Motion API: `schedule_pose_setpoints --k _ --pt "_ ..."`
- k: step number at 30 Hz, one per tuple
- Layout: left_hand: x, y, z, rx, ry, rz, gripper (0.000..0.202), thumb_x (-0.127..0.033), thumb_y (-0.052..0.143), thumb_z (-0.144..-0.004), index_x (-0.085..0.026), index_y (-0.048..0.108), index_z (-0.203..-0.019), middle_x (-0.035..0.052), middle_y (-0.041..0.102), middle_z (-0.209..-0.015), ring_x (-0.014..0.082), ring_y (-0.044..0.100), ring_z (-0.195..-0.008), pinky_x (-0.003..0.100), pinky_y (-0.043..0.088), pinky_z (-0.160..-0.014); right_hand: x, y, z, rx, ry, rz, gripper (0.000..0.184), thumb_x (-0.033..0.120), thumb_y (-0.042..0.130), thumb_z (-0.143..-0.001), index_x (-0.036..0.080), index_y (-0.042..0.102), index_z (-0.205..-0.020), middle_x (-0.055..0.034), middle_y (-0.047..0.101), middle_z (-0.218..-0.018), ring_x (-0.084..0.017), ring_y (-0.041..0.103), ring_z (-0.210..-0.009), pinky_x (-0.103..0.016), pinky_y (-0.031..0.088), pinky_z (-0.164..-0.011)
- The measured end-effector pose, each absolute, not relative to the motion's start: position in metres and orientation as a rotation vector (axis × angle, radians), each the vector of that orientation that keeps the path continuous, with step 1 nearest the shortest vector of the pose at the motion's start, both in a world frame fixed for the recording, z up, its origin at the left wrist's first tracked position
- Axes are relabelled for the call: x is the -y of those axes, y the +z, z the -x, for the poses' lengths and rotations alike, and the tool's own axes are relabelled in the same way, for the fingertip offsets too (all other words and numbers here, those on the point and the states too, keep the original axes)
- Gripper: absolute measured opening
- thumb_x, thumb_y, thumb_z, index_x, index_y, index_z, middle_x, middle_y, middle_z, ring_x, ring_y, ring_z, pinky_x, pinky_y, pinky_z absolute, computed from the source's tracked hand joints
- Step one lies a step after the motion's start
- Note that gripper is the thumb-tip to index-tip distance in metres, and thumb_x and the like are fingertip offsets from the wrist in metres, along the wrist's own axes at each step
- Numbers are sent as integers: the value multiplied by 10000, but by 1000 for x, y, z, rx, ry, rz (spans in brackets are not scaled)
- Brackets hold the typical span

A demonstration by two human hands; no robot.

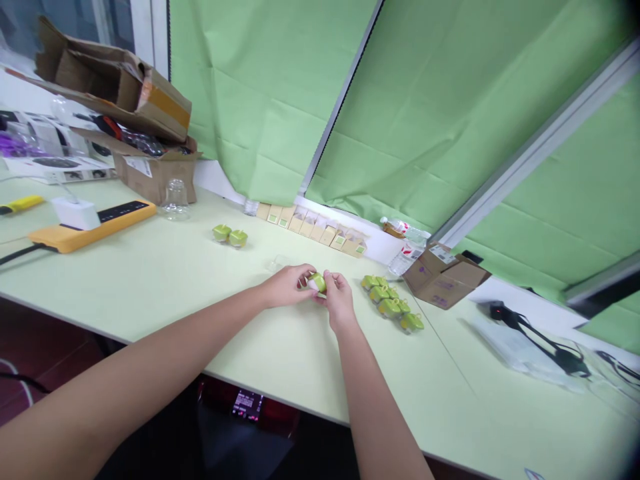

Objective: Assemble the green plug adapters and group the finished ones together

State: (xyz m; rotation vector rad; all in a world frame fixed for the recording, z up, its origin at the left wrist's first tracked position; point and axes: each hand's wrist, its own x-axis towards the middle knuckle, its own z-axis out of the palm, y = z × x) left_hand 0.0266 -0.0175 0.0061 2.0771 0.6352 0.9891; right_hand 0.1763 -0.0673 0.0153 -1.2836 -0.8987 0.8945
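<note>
Over the middle of the pale green table (240, 327), my left hand (289, 285) and my right hand (340, 298) come together on one small green-topped container (317, 283). My left fingers grip it from the left and my right fingers from the right. Its lower part looks whitish or clear, partly hidden by my fingers. Right of my hands stands a cluster of several similar green-lidded containers (390, 307) with small loops on top. Two more such containers (230, 235) sit together to the left. A clear plastic piece (279, 263) lies just behind my left hand.
Along the wall runs a row of small cardboard boxes (315, 227). An orange power strip (95, 227), a clear glass jar (175, 200) and opened cardboard boxes (155, 173) occupy the left. Toward the right are plastic bottles (405, 257), another carton (445, 277) and black cables (540, 340).
</note>
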Motion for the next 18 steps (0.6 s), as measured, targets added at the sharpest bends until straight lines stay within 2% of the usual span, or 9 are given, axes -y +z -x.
schedule_pose_setpoints --k 5,11,16,18 --pt "7 -5 -34 -617 984 -1793 514 -417 721 -751 -143 634 -1178 83 695 -986 177 645 -818 298 524 -760 66 13 -174 912 858 1279 395 582 687 -707 234 506 -756 15 615 -733 -164 602 -685 -274 516 -554" --pt "1 -3 -31 -611 1030 -1732 482 -395 759 -712 -119 686 -1100 61 675 -860 164 629 -759 309 525 -755 70 19 -173 926 1105 1135 441 453 841 -596 219 562 -844 -7 695 -816 -149 635 -717 -275 509 -666" --pt "8 7 -25 -495 797 -1694 570 -379 692 -777 -177 576 -1297 40 673 -845 153 650 -681 333 549 -720 71 20 -177 918 1100 1167 400 527 796 -639 201 620 -790 14 641 -698 -119 562 -607 -232 416 -522" --pt "11 8 -23 -514 775 -1698 550 -329 680 -773 -170 572 -1289 39 683 -829 161 663 -682 333 551 -719 70 19 -179 941 1074 1244 412 553 777 -653 196 639 -807 2 637 -702 -126 562 -616 -229 407 -500"
